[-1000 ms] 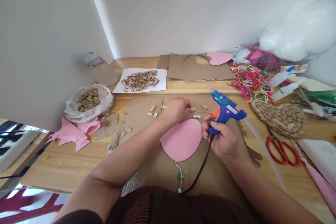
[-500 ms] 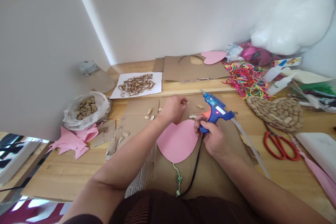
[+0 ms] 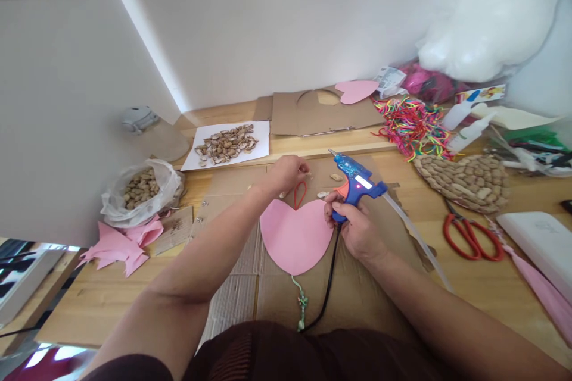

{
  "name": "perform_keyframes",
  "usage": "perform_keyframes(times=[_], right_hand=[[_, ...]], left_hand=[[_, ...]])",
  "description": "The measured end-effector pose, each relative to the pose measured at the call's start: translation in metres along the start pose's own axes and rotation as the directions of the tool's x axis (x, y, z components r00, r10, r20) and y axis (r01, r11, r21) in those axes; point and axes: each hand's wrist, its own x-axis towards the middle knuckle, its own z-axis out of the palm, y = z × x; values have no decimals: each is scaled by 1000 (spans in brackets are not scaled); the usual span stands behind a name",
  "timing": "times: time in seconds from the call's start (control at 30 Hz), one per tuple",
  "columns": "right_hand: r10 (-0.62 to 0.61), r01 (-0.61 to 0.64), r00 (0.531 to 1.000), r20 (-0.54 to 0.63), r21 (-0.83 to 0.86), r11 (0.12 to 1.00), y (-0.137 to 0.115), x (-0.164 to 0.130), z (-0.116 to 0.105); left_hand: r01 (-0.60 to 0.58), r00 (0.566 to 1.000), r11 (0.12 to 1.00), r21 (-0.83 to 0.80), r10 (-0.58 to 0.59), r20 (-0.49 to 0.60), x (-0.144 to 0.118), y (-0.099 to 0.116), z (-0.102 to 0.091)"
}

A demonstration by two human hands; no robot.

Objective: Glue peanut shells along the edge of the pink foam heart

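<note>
A pale wooden table (image 3: 107, 286) runs wall to wall, and a flat sheet of brown corrugated cardboard (image 3: 366, 292) covers its near middle. On the cardboard lies a smooth pink paper heart (image 3: 295, 235), point toward the person, with a thin red cord loop (image 3: 299, 191) at its far notch and a green knotted cord (image 3: 302, 303) trailing from its near tip. The right hand (image 3: 355, 232) is closed around the grip of a glossy blue plastic glue gun (image 3: 355, 181), held just right of the heart with its nozzle aimed far and left; a black cable (image 3: 328, 286) hangs from it. The left hand (image 3: 286, 172) sits just beyond the heart, fingers curled together near the loop; whether it pinches anything I cannot tell. To the right rest a bumpy heart-shaped mat of peanut shells (image 3: 465, 181), red-handled scissors (image 3: 469, 238) and a tangle of rainbow cords (image 3: 413, 128). At the far left are a crinkled clear bag of peanuts (image 3: 140, 190) and a white sheet heaped with broken shells (image 3: 226, 143). Small loose shells (image 3: 336, 177) lie near the nozzle.
</note>
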Motion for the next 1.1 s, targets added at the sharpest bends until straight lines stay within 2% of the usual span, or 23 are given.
perform_keyframes(times=[0.33, 0.53, 0.77, 1.0, 1.1], right_hand=[[-12, 12, 1000, 5, -5, 1000, 2, 0, 0], [-23, 23, 1000, 1, 1, 1000, 3, 1, -1], [-22, 22, 1000, -7, 6, 1000, 3, 1, -1], [-26, 26, 999, -26, -4, 1000, 3, 1, 0], [-15, 15, 999, -47, -11, 1000, 5, 1, 0]], left_hand=[[-221, 975, 969, 113, 217, 43, 5, -2, -8], [-335, 942, 931, 144, 325, 88, 9, -6, -3], [-399, 916, 902, 164, 382, 125, 10, -7, 0], [-492, 867, 843, 217, 455, 201, 9, -2, -8], [-498, 865, 832, 245, 455, 211, 8, -3, -12]])
